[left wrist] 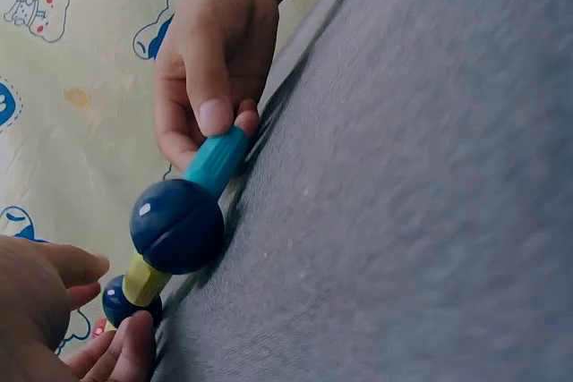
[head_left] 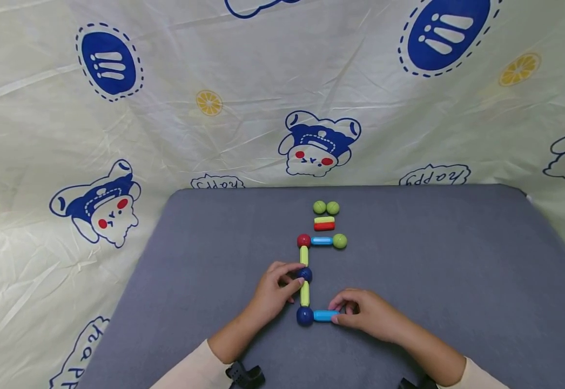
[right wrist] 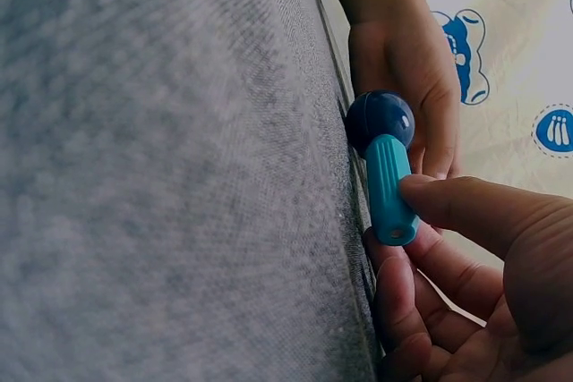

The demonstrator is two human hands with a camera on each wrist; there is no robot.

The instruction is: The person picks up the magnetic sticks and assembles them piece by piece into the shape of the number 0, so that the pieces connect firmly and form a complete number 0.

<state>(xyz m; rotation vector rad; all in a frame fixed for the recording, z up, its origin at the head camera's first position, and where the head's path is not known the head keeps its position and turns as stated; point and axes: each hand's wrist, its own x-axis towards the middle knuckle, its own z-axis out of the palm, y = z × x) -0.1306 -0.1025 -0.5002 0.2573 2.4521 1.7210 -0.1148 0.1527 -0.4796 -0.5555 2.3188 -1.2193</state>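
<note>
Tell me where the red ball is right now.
In the head view the red ball sits near the middle of the grey mat, at the left end of a blue rod and atop a yellow-green rod, beyond both hands.

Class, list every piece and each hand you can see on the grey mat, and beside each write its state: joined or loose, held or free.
Bottom blue rod: joined to bottom blue ball, pinched by right hand.
Middle blue ball: joined between two yellow-green rods, touched by left hand.
Red ball, top blue rod, green ball: joined, untouched.
Yellow and red rods: loose, side by side.
Two green balls: loose, touching.
</note>
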